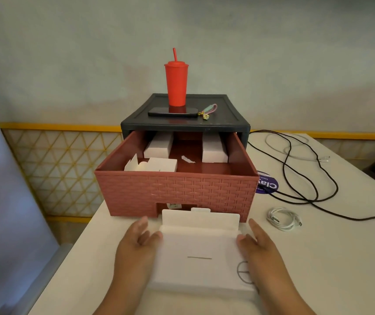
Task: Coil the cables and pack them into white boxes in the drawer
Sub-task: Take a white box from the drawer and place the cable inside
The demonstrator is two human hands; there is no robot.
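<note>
Bracing a white carton [201,258] between left hand [136,246] and right hand [261,248], fingers [142,225] straight along its sides, thumbs on top, tuck flap raised at the far end. Probably light and easily crushed: best held by the side edges. Just right of the right hand, a limp coiled white cable [284,219]; ahead, the open drawer [177,189].

a purple sticker [268,184] on the table reads "clay".

Matt cardboard box [199,258] (drawer [177,192]: woven-textured plastic)
</note>
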